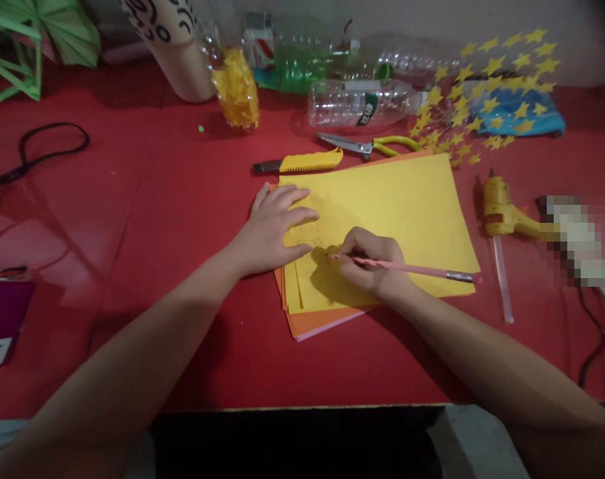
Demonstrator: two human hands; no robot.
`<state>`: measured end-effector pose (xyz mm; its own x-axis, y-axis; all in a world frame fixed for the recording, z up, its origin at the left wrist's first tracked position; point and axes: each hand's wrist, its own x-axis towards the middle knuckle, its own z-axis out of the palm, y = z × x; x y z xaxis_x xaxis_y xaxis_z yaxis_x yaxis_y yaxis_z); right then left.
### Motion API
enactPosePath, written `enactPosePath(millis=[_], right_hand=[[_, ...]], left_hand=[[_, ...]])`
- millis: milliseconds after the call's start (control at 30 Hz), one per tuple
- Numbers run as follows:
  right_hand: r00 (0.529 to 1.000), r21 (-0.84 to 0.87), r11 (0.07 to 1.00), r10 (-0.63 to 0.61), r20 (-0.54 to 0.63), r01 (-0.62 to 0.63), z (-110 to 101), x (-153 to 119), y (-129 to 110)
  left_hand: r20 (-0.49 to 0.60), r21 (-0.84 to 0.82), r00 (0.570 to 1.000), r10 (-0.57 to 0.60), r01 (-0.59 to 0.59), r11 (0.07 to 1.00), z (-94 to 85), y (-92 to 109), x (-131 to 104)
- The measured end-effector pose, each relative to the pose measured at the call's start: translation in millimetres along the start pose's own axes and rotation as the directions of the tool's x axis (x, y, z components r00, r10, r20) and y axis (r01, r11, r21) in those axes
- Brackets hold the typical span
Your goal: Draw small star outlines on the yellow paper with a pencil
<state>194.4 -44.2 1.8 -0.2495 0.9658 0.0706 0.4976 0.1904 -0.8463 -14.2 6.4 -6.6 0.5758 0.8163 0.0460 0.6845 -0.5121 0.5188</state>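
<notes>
A sheet of yellow paper [397,206] lies on top of a stack with orange paper [322,320] showing beneath it. My left hand [277,226] rests flat on the sheet's left side, fingers spread. Faint pencil outlines run along the paper close to those fingertips. In my right hand [375,263] is a pink pencil [422,269], its tip at the paper just right of my left thumb and its eraser end pointing right. Whether the tip touches the paper I cannot tell.
Behind the paper lie a yellow utility knife [309,161] and yellow-handled scissors [395,144]. A glue gun [499,206] with a glue stick is at the right. Plastic bottles [362,105], a cup [182,60] and yellow paper stars [494,66] line the back. A black cord [22,163] lies left.
</notes>
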Motion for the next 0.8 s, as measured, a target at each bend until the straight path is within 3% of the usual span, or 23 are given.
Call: enactPosePath(millis=[800], right_hand=[[1.0, -0.019, 1.0, 0.01, 0.004, -0.01, -0.9, -0.9, 0.8]], left_hand=[[0.0, 0.004, 1.0, -0.001, 0.001, 1.0, -0.3, 0.6, -0.1]])
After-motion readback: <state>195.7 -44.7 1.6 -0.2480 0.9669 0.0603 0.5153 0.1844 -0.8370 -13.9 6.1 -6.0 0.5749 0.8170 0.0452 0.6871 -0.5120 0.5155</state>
